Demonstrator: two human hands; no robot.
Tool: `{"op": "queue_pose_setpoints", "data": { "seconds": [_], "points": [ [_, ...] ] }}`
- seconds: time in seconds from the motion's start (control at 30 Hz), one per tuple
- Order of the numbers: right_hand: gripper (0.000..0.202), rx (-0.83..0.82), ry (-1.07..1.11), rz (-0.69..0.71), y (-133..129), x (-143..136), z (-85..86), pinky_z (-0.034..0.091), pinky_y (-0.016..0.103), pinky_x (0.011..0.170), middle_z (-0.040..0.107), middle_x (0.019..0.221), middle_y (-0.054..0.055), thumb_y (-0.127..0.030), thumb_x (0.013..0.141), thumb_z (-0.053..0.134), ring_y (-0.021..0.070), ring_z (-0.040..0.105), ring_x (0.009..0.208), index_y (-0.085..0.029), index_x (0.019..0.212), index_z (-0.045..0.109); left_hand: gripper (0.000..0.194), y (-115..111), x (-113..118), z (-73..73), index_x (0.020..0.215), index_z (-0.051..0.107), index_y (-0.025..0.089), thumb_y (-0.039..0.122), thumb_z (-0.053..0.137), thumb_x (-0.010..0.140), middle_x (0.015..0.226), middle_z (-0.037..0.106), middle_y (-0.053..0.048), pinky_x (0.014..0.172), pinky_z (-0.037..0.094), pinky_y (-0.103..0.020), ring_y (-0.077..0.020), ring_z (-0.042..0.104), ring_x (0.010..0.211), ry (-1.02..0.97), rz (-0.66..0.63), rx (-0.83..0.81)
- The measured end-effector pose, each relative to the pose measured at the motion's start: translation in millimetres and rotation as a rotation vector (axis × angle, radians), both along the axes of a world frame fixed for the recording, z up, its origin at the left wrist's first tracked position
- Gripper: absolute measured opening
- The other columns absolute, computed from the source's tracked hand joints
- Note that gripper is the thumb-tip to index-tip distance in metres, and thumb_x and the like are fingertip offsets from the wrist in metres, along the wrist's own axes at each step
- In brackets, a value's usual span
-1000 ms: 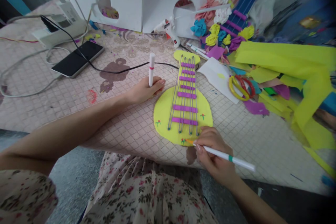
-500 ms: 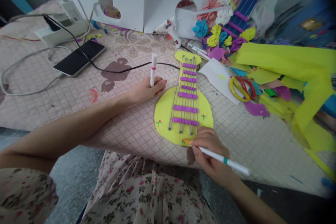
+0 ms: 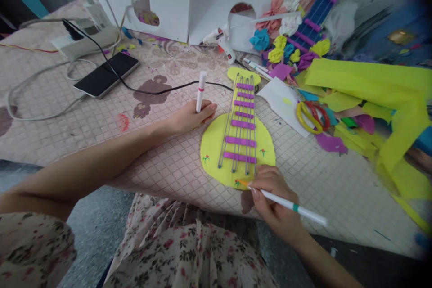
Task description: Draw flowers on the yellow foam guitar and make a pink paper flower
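Note:
A flat yellow paper guitar (image 3: 212, 172) with purple strips and grey strings lies on the table before me. Small red-and-green flowers are drawn on its round body. My right hand (image 3: 275, 195) is closed around a white marker with a green band (image 3: 308, 213), slanted, its orange tip at the flower on the lower edge. Beside the guitar's left edge, my left hand (image 3: 194, 116) rests on the cloth. It is closed on a second white marker with a red band (image 3: 201, 91), held upright.
Behind the guitar lies a glue gun (image 3: 221, 42) near white cardboard (image 3: 202, 18). Scissors (image 3: 312, 117), white paper (image 3: 281, 101) and yellow scraps (image 3: 367, 76) are to the right. A phone (image 3: 106, 74) and a power strip (image 3: 86, 40) with cables sit at left.
The whole view has shifted slightly to the right. Both hands keep their markers, and the right marker's tip stays at the lower flower.

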State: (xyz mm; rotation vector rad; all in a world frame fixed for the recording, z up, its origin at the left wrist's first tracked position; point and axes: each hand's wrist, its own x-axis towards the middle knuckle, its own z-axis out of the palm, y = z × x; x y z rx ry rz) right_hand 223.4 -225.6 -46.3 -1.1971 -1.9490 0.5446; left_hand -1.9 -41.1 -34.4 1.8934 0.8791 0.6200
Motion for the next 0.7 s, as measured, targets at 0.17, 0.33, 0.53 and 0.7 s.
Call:
{"op": "queue_pose_setpoints", "data": {
  "seconds": [0.17, 0.33, 0.53, 0.7],
  "points": [
    [0.021, 0.01, 0.029, -0.005, -2, 3, -2.4, 0.043, 0.046, 0.084, 0.059, 0.077, 0.002, -0.008, 0.077, 0.053, 0.0202, 0.054, 0.082, -0.023, 0.092, 0.056, 0.035, 2, -1, -2.9, 0.065, 0.044, 0.015, 0.032, 0.035, 0.095, 0.056, 0.042, 0.004, 0.046, 0.032, -0.016, -0.0048, 0.037, 0.046, 0.01, -0.006, 0.019],
    [0.023, 0.033, 0.026, 0.003, 2, -3, 1.2, 0.044, 0.044, 0.082, 0.059, 0.08, 0.003, -0.006, 0.078, 0.055, 0.0195, 0.055, 0.082, -0.021, 0.095, 0.057, 0.037, 2, -1, -4.0, 0.065, 0.044, 0.015, 0.035, 0.035, 0.095, 0.056, 0.043, 0.004, 0.047, 0.033, -0.017, -0.005, 0.038, 0.047, 0.007, -0.002, 0.028],
    [0.028, 0.065, -0.015, 0.084, 25, -22, 17.3, 0.045, 0.041, 0.081, 0.062, 0.085, 0.004, -0.005, 0.077, 0.057, 0.0203, 0.055, 0.088, -0.021, 0.1, 0.057, 0.037, 2, -2, -3.6, 0.068, 0.045, 0.015, 0.038, 0.034, 0.095, 0.057, 0.043, 0.004, 0.049, 0.034, -0.017, -0.0053, 0.038, 0.048, 0.003, -0.009, 0.0],
    [0.02, 0.106, 0.017, 0.053, 52, -16, 35.7, 0.044, 0.04, 0.081, 0.062, 0.088, 0.004, -0.012, 0.082, 0.054, 0.0204, 0.056, 0.089, -0.022, 0.098, 0.06, 0.034, 2, -2, -4.9, 0.075, 0.055, 0.013, 0.036, 0.037, 0.093, 0.06, 0.048, 0.003, 0.053, 0.036, -0.018, -0.0065, 0.042, 0.052, 0.013, 0.013, 0.035]
  ]
}}
